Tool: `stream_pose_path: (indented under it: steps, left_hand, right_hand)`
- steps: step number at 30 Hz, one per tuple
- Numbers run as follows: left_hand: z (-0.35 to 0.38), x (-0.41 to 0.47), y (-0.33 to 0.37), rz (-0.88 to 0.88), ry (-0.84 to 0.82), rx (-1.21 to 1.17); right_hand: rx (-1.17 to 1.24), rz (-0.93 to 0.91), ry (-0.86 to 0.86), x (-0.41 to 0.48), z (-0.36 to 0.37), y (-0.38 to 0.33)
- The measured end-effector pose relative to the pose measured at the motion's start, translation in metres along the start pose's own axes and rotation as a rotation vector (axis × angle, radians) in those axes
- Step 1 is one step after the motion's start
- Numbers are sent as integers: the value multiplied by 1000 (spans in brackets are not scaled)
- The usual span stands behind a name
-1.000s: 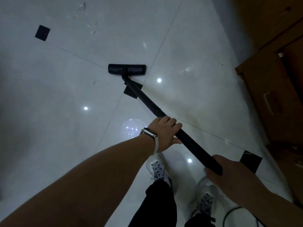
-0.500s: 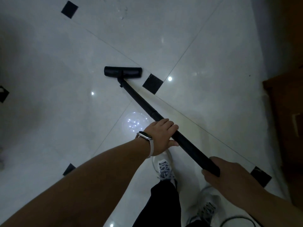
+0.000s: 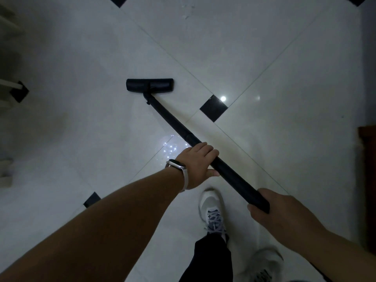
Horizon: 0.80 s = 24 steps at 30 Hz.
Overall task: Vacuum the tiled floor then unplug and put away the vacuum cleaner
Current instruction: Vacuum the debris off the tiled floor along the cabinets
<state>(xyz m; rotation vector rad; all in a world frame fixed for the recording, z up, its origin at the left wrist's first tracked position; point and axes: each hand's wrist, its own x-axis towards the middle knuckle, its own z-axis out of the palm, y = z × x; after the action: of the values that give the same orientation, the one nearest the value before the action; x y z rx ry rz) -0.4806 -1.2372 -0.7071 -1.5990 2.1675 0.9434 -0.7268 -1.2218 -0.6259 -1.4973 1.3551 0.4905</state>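
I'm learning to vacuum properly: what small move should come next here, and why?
Probably push the floor nozzle forward toward the pale crumbs ahead of it. The left hand and right hand both grip the wand, and those crumbs lie on the tiled floor beyond the nozzle.

The near end of the wand (image 3: 173, 121) vanishes inside your right hand (image 3: 284, 212). On your left hand (image 3: 198, 163) the fingertips curl under it, out of sight. Your right shoe (image 3: 264, 265) runs off the bottom edge, brown furniture (image 3: 368, 159) is clipped at the right, and the pale specks (image 3: 188, 11) up top are too small to tell.
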Motion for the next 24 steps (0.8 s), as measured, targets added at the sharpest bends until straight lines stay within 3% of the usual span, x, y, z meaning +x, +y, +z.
stream_pose_path:
  steps: [14, 24]
  left_hand:
    - [-46, 25, -56, -44, 31, -87]
    - [-79, 70, -45, -8, 48, -76]
  right_hand:
    - [-30, -18, 40, 44, -47, -62]
    - [56, 23, 64, 57, -94, -51]
